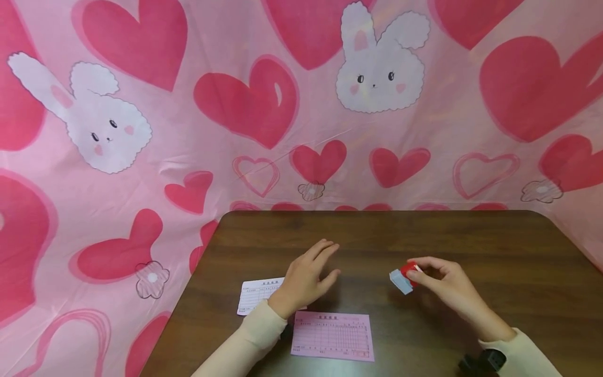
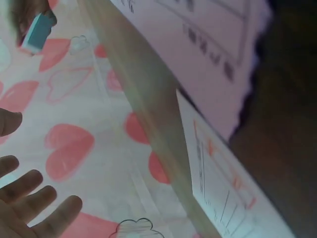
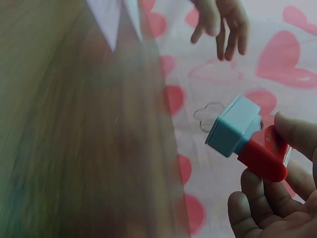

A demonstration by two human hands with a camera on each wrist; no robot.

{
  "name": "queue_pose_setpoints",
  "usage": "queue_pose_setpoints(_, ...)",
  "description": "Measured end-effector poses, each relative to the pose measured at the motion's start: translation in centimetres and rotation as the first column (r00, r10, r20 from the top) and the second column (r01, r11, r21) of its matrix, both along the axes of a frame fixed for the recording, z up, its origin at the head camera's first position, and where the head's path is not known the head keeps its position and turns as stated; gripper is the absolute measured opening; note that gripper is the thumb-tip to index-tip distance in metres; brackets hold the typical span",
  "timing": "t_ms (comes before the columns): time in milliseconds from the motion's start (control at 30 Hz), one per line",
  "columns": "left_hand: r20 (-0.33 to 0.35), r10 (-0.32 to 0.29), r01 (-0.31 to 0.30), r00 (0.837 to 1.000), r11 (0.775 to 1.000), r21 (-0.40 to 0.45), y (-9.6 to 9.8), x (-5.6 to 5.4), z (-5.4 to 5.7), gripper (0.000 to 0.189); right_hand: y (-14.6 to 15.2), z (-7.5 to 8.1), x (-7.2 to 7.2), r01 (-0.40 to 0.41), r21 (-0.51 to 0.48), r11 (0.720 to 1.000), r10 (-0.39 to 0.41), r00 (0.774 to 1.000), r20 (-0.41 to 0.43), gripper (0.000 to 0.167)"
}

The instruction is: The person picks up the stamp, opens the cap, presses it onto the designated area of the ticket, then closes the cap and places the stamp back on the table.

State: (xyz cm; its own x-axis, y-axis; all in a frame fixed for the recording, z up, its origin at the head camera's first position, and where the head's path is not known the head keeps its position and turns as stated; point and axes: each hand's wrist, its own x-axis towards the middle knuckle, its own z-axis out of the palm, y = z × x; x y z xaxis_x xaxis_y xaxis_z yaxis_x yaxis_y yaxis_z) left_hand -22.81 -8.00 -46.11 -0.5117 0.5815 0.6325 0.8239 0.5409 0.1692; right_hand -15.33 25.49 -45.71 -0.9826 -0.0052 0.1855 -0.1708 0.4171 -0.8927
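Note:
My right hand (image 1: 447,285) pinches a small stamp between thumb and fingers, held above the right half of the table. The stamp (image 3: 265,153) has a red handle and a light-blue block, which points away from the hand to the left. My left hand (image 1: 303,280) hovers with its fingers spread and extended, and nothing is in it. Below that hand lies a white printed slip (image 1: 254,298), partly covered by it in the head view. Nearer to me is a pink printed slip (image 1: 332,337) with a ruled grid. Reddish marks show on the white slip (image 2: 218,183) in the left wrist view.
The dark wooden table (image 1: 471,235) reaches back to a pink cloth backdrop (image 1: 212,120) with hearts and rabbits. A black device (image 1: 490,360) is worn at my right wrist.

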Motion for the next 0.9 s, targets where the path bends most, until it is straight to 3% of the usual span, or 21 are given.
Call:
queue_pose_setpoints(200, 0.062, 0.043, -0.042, 0.997, 0.999, -0.022, -0.8, 0.3, 0.9, 0.054, 1.4, -1.1, 0.4, -0.008, 0.143, 0.990, 0.035, 0.981, -0.190, 0.029)
queue_pose_setpoints(333, 0.107, 0.077, -0.075, 0.991, 0.997, -0.026, -1.2, 0.4, 1.7, 0.053, 1.8, -2.0, 0.5, -0.009, 0.241, 0.970, 0.092, 0.938, -0.335, 0.036)
queue_pose_setpoints(433, 0.124, 0.120, -0.115, 0.985, 0.992, -0.050, -1.5, 0.2, 2.1, 0.053, 1.9, -2.6, 0.5, -0.004, 0.303, 0.953, 0.130, 0.908, -0.399, 0.040)
queue_pose_setpoints(667, 0.190, 0.215, -0.197, 0.958, 0.974, -0.110, -2.6, -0.9, 3.0, 0.052, 1.8, -3.4, 0.8, -0.036, 0.365, 0.930, 0.186, 0.904, -0.384, 0.039)
queue_pose_setpoints(900, 0.338, 0.253, -0.235, 0.907, 0.967, -0.094, -4.1, -3.1, 4.0, 0.047, 1.8, -3.8, 1.1, -0.057, 0.378, 0.924, 0.204, 0.910, -0.361, 0.039)
